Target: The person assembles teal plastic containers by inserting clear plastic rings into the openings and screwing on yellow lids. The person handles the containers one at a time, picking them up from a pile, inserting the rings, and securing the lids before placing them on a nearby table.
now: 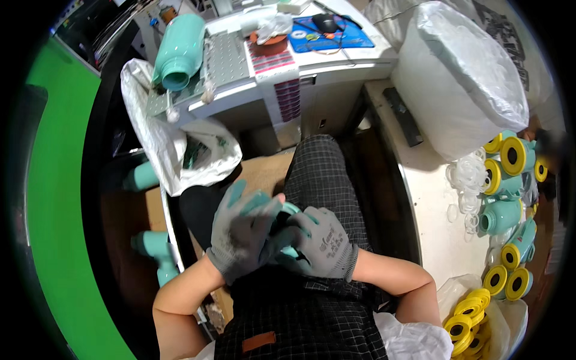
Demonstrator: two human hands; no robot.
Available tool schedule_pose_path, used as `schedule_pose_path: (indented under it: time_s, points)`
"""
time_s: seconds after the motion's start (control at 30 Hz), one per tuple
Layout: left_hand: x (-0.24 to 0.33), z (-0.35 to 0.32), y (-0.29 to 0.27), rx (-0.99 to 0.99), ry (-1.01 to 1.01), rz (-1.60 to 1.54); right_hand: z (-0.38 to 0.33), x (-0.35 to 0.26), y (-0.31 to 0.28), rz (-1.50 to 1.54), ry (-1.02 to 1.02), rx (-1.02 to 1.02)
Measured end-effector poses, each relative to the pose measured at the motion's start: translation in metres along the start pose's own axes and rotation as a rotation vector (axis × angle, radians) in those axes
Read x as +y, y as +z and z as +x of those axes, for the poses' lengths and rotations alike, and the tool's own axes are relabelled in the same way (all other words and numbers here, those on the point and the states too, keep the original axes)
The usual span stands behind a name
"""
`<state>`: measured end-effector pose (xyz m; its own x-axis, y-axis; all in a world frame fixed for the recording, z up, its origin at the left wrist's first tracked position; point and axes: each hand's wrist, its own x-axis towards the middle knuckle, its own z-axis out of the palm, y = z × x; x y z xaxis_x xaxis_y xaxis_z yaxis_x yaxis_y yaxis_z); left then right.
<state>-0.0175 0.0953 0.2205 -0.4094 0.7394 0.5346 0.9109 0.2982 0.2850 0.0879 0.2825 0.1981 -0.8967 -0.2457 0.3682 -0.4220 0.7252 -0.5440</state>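
Both my hands wear grey work gloves with teal-coated fingers and meet above my lap. Between them is a small teal plastic piece point(290, 208), its curved edge showing past the fingers; most of it is hidden, so its kind is unclear. My left hand point(241, 233) curls around it from the left, one bare fingertip poking from the glove. From the right, my right hand point(324, 243) closes on the same piece, fingers bent inward. A checked dark apron point(300, 318) covers my lap beneath them.
Ahead, a teal bottle point(180, 53) lies on a perforated metal bench top point(231, 59). A white sack point(207, 174) hangs open below it. On the right-hand table are clear rings point(468, 174), teal bottles point(501, 216), yellow lids point(465, 324) and a large white bag point(447, 90).
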Motion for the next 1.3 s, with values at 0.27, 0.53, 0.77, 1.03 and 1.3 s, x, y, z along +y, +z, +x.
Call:
schedule_pose_path:
  time_s: [0.27,0.53,0.77,1.03,1.3]
  points:
    - [0.007,0.048,-0.028,-0.527,-0.029,0.287,0.007,-0.004,0.01,-0.068,-0.063,0.081]
    - [-0.004,0.069,-0.017,-0.904,0.057,0.176,-0.003,0.001,0.01,-0.045,-0.064,0.111]
    - [-0.002,0.062,0.006,-0.581,-0.054,-0.076,-0.018,0.005,0.003,-0.024,0.018,0.259]
    - [0.039,-0.018,0.049,-0.279,-0.027,-0.298,-0.138,0.0,-0.045,0.554,0.877,0.217]
    - [-0.12,0.093,0.12,0.013,-0.912,-0.964,-0.158,0.02,-0.06,0.875,0.97,0.781]
